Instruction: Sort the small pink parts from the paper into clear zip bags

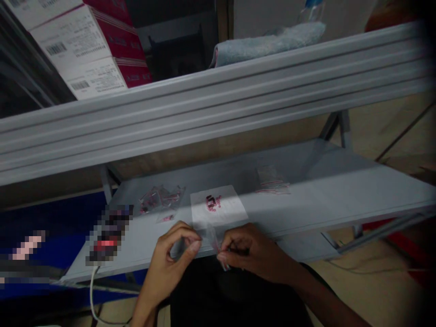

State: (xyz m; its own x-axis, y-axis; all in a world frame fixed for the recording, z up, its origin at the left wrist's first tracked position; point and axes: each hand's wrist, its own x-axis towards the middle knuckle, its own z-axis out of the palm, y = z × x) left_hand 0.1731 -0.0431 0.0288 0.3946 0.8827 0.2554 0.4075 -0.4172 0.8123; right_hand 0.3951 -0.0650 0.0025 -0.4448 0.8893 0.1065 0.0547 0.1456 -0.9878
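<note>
Just past the front edge of the white table, my right hand (243, 250) pinches a small clear zip bag (214, 238) with a reddish strip along it. To its left, my left hand (173, 254) is curled, with thumb and index fingertips pressed close together. Whatever lies between those tips is too small to make out. Beyond my hands lies a white sheet (199, 211) with several small dark and pink pieces (213, 203) on it. One small bag (166, 218) with reddish contents rests near my left hand.
Several filled clear bags (161, 197) lie at the table's left. Flat clear bags (271, 180) are stacked to the right. A grey metal beam (204, 102) crosses above the far side, bearing a cloth (265, 45). White and magenta boxes (85, 50) stand behind it. A pale cable (91, 290) hangs at left.
</note>
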